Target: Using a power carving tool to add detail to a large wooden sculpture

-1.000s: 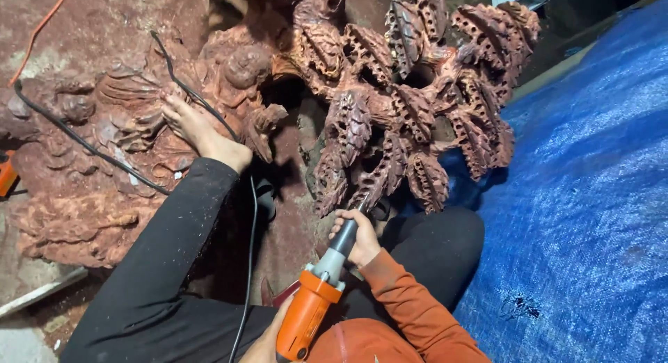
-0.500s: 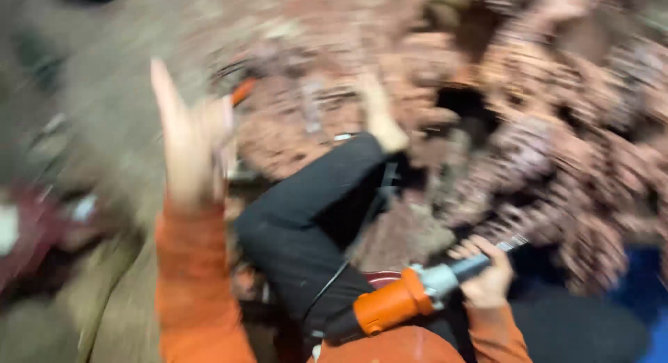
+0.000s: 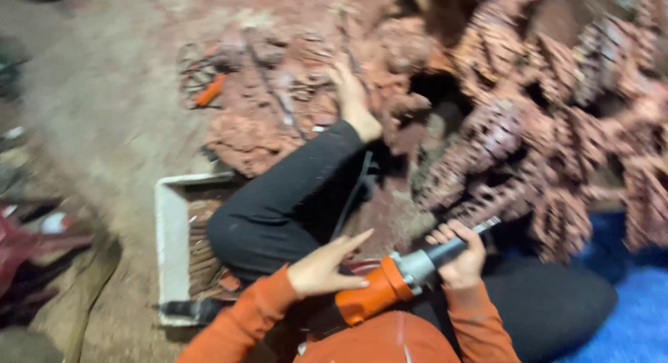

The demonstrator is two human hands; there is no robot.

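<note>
My right hand [image 3: 459, 255] grips the grey neck of an orange and grey hand-held grinder [image 3: 379, 297], whose tip points up right at a reddish carved wood sculpture [image 3: 529, 126]. My left hand [image 3: 323, 265] is open with fingers apart, just left of the grinder's orange body and touching or nearly touching it. Both arms wear orange sleeves. My leg in black trousers [image 3: 285, 196] stretches forward, and its bare foot [image 3: 351, 99] rests on the carving. The picture is blurred by motion.
A white tray [image 3: 170, 245] with dark tools lies left of my knee. An orange-handled tool [image 3: 209, 92] lies on the carved base. A black cord [image 3: 351, 196] runs along my leg. Blue tarp [image 3: 626, 321] covers the ground at lower right.
The view has swung left. My left hand came down from a raised position to beside the grinder's orange body. My right hand keeps its grip on the grinder.
</note>
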